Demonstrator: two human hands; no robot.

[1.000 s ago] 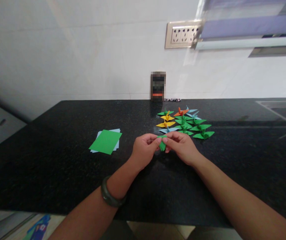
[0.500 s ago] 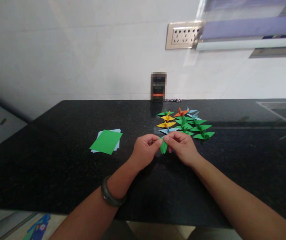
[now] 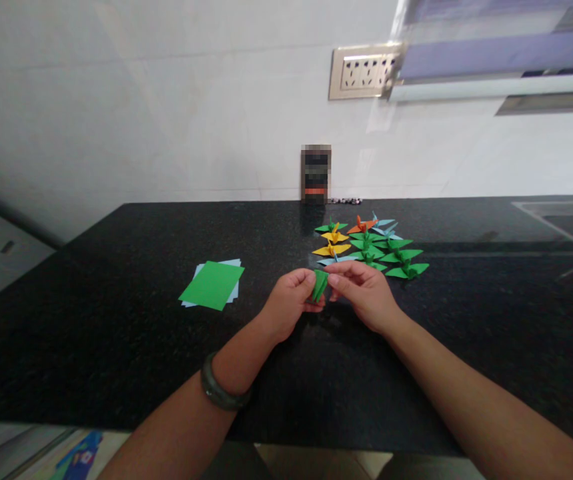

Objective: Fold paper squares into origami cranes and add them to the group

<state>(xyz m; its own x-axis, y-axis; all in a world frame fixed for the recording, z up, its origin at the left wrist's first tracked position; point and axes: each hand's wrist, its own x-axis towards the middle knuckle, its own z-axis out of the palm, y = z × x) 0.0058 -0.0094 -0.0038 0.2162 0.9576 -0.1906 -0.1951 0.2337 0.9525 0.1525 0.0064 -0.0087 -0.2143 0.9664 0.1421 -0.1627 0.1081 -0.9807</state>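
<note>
A small piece of folded green paper (image 3: 319,285) is held above the dark countertop. My left hand (image 3: 286,303) pinches it from the left, thumb on top and fingers beneath. From the right, the thumb and fingertips of my right hand (image 3: 366,293) close on its upper right edge. Just beyond my hands, folded paper cranes stand in rows: several green ones (image 3: 409,270), yellow ones (image 3: 331,251), an orange one (image 3: 361,225) and light blue ones (image 3: 389,232). One blue crane is partly hidden behind my right hand.
To the left lies a loose stack of square paper (image 3: 212,285), green on top of light blue. A blurred dark box (image 3: 315,175) stands against the wall, with a beaded string (image 3: 347,201) beside it. The black countertop (image 3: 91,320) ends at a front edge near my forearms.
The folded green paper has been turned and shifted slightly left, deeper into my left hand. My right fingers have moved from its top to its right edge.
</note>
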